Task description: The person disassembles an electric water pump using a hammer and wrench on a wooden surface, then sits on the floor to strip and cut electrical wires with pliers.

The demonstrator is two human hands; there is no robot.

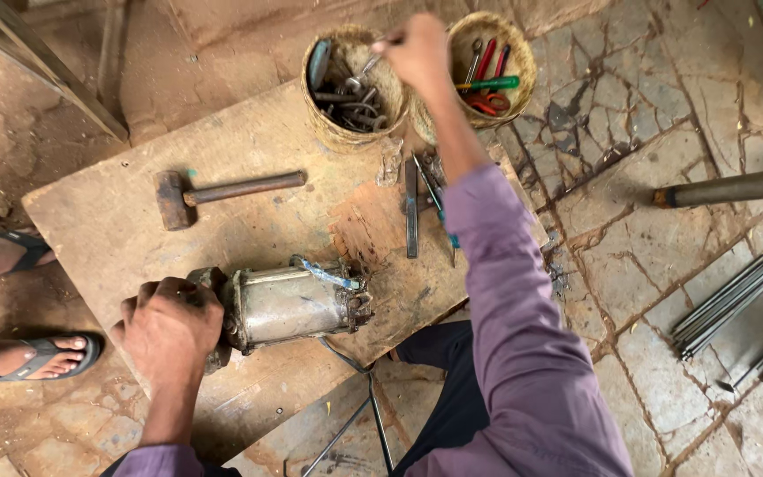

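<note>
My left hand grips the left end of a grimy metal motor housing lying on its side on a worn wooden board. My right hand reaches far forward over a woven basket full of wrenches and metal tools, its fingers closed on a thin metal tool at the basket's rim. A second woven basket beside it holds screwdrivers with red and green handles.
A hammer lies on the board's left part. A flat file and thin tools lie near the board's middle. Metal rods and a pipe rest on the cracked stone floor at right. Another person's sandalled feet stand at left.
</note>
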